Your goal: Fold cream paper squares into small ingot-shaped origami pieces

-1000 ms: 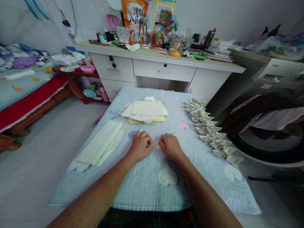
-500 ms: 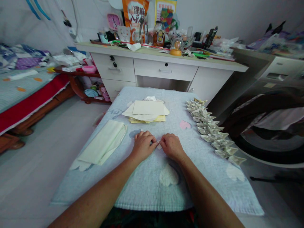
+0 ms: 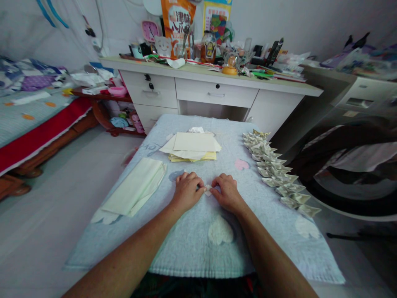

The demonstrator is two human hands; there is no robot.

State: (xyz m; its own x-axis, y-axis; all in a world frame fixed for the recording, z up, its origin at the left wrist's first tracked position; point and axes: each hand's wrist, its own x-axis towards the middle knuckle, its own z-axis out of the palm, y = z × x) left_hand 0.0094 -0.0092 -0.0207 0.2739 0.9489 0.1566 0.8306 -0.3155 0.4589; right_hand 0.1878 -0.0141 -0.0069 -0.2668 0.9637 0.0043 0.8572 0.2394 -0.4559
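Near the middle of the cloth-covered table, a small whitish piece of folded paper (image 3: pixel 207 190) lies between my hands, mostly hidden by fingertips. My left hand (image 3: pixel 188 188) pinches its left side between thumb and forefinger. On the other side, my right hand (image 3: pixel 226 190) has curled fingers, with the thumb tip at the paper's right edge and the forefinger just above. Beyond the hands is a stack of cream and yellow paper sheets (image 3: pixel 195 142). A folded pale green sheet bundle (image 3: pixel 135 186) lies to the left. Rows of folded paper pieces with pointed ends (image 3: pixel 274 169) line the right side.
A pale blue quilted cloth (image 3: pixel 186 248) covers the table. Behind it stands a white desk (image 3: pixel 198 89) crowded with jars, bags and a pink clock (image 3: pixel 150 31). A front-loading washing machine (image 3: pixel 356 136) is at right, a bed (image 3: pixel 37 111) at left.
My right hand has shifted slightly right, and its thumb and forefinger have parted a little, showing more of the small paper. My left hand stays nearly in place.
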